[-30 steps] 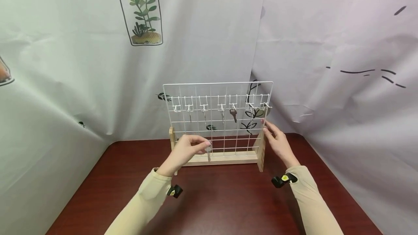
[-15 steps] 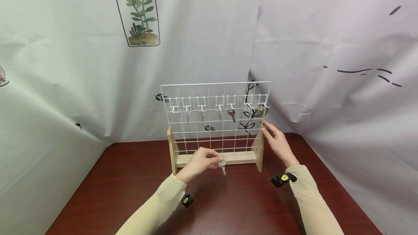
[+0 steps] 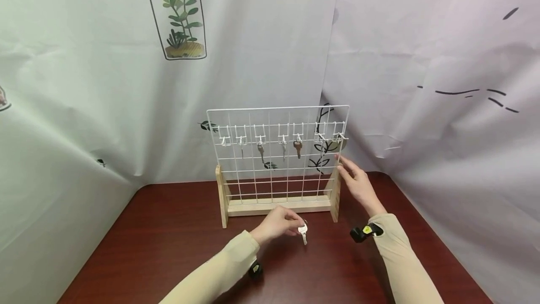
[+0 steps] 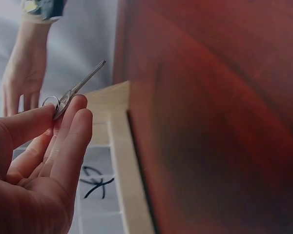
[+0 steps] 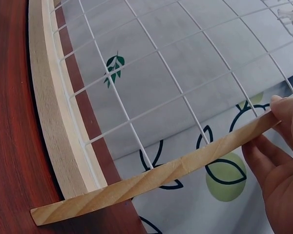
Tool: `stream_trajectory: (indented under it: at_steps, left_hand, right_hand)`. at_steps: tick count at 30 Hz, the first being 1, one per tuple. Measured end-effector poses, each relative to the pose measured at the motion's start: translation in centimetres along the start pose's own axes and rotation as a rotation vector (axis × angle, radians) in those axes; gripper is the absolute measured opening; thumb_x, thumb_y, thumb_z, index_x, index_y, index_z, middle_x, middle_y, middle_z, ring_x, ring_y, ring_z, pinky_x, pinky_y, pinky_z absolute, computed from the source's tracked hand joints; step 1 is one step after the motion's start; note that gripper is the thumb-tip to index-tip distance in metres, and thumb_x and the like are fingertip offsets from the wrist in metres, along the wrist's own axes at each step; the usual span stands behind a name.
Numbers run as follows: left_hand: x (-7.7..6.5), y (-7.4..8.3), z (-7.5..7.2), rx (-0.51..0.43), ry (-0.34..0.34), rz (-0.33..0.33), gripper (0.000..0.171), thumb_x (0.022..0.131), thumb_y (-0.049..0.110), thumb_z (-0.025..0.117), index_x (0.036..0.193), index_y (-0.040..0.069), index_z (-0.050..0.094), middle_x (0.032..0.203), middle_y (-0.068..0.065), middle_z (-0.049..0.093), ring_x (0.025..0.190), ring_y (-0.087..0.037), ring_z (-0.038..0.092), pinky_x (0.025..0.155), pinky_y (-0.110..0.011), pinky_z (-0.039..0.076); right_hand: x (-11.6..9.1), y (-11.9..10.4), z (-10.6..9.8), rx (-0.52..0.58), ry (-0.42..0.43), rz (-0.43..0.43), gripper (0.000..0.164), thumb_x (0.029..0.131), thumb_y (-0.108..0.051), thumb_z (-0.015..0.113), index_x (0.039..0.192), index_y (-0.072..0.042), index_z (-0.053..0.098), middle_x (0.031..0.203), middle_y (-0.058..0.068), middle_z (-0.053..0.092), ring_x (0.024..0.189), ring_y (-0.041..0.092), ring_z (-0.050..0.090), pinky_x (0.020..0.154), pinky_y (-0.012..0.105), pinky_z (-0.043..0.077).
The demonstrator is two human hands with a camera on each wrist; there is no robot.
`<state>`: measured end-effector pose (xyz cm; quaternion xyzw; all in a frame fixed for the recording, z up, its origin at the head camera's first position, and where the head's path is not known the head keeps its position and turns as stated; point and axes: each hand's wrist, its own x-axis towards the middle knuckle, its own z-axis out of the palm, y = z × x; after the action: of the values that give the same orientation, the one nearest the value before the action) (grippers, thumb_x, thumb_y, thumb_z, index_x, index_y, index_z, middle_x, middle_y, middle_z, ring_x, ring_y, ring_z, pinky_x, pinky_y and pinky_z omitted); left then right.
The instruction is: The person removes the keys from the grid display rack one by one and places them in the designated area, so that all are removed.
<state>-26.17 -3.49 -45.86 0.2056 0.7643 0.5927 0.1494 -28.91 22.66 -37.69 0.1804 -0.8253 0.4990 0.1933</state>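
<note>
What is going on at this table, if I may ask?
A person's left hand pinches a silver key in front of the white wire rack, clear of its hooks. Their right hand holds the rack's right wooden side support. Other keys hang from several of the hooks, and the rack stands upright on the reddish-brown table.

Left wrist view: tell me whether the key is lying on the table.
No, the left hand pinches the key by its head, with the blade sticking out free.
</note>
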Motion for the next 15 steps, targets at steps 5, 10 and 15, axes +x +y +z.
stream_trajectory:
  at_steps: [5, 10, 15]
  left_hand:
    - [0.3, -0.7, 1.4, -0.017, -0.004, -0.022, 0.010, 0.091, -0.001, 0.070, 0.092, -0.010, 0.075, 0.081, -0.014, 0.073, 0.065, -0.013, 0.066, 0.068, -0.039, 0.062]
    - [0.5, -1.2, 2.3, -0.027, -0.026, -0.046, 0.010, 0.091, 0.000, 0.071, 0.091, -0.008, 0.076, 0.081, -0.012, 0.073, 0.063, -0.014, 0.066, 0.065, -0.037, 0.062]
    - [0.6, -1.6, 2.8, -0.032, -0.048, -0.081, 0.009, 0.090, 0.000, 0.071, 0.092, -0.007, 0.077, 0.083, -0.011, 0.074, 0.062, -0.012, 0.065, 0.065, -0.035, 0.062]
  right_hand:
    - [-0.1, 0.0, 0.1, 0.003, -0.002, 0.007, 0.043, 0.105, -0.006, 0.052, 0.145, 0.008, 0.045, 0.145, 0.025, 0.050, 0.133, 0.043, 0.048, 0.094, 0.002, 0.035]
    - [0.2, 1.1, 0.2, 0.004, -0.001, 0.006, 0.044, 0.106, -0.008, 0.052, 0.146, 0.007, 0.045, 0.146, 0.024, 0.050, 0.134, 0.043, 0.046, 0.096, 0.003, 0.034]
    - [0.9, 3.8, 0.3, 0.004, 0.003, 0.015, 0.046, 0.107, -0.017, 0.052, 0.148, 0.001, 0.046, 0.148, 0.018, 0.050, 0.137, 0.037, 0.045, 0.100, 0.007, 0.034]
